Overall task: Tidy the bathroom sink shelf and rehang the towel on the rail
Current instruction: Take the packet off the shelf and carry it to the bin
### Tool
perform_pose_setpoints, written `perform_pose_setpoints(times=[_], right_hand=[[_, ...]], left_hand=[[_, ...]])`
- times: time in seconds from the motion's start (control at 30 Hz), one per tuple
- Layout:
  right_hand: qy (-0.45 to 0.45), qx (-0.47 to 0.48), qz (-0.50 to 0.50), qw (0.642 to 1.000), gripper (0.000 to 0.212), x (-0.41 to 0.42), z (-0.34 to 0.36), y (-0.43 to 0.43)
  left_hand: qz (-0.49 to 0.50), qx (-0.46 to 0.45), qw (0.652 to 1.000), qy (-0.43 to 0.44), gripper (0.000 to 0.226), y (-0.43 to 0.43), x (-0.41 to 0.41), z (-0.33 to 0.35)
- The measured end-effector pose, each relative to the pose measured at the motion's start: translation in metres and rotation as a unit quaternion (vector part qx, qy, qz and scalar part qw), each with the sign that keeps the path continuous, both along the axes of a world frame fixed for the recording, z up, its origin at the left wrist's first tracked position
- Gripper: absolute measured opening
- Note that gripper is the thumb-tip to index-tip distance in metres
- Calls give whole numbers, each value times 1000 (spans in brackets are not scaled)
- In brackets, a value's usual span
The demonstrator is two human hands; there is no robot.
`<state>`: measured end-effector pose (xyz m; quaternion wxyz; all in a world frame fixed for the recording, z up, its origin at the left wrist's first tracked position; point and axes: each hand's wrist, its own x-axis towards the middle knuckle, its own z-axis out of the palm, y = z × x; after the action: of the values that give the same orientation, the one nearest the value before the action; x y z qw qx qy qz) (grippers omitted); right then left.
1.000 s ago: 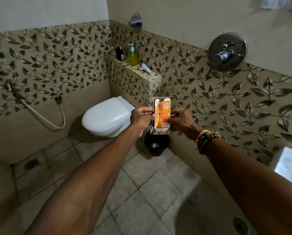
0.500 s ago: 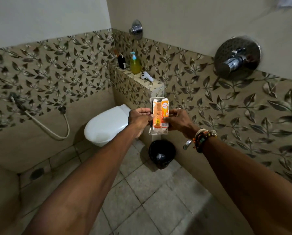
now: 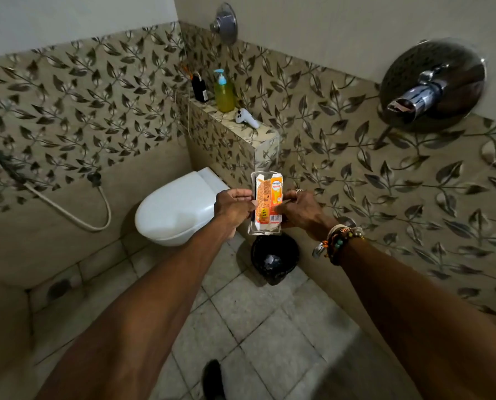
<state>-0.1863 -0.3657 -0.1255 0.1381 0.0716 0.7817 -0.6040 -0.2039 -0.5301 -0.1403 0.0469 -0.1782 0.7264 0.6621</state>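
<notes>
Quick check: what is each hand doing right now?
Left hand: pinches the orange packet by its left edge.
Right hand: grips the same packet's right edge.

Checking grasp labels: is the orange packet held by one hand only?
No, the left hand and the right hand both pinch the orange packet by its side edges.

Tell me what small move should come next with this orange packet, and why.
Probably lower the packet and release it into the bin. The left hand and right hand pinch its sides, and it appears just above the open black bin on the floor, which holds some scrap. One view can't confirm it is squarely over the opening.
</notes>
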Motion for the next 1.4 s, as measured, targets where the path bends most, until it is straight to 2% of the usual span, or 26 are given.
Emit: perform_pose_setpoints(times=[0.2,0.4,0.5,0.6,0.97,1.17,1.4], right_hand=[[-18,14,-13,1000,28,-29,-7,-19],[-11,4,-39,999,15,-65,8,-47],[-16,6,-57,998,27,-80,14,-58],[-18,5,-88,996,29,-91,14,-62],[-53,28,-126,990,26,-114,-22,-43],[-42,33,-123,991,15,-146,-34,-28],[-68,30,-124,990,21,-170,-51,-11]], left_hand=[[-32,8,999,-23,21,-17,-40,-11],[-60,31,998,-19,19,-41,-90,-4],[-77,45,996,-21,19,-48,-114,0],[-108,51,993,-23,22,-48,-134,-1],[-170,70,980,-79,23,-26,-165,-37],[-166,68,980,-82,25,-10,-190,-42],[-168,65,979,-91,26,2,-212,-56]])
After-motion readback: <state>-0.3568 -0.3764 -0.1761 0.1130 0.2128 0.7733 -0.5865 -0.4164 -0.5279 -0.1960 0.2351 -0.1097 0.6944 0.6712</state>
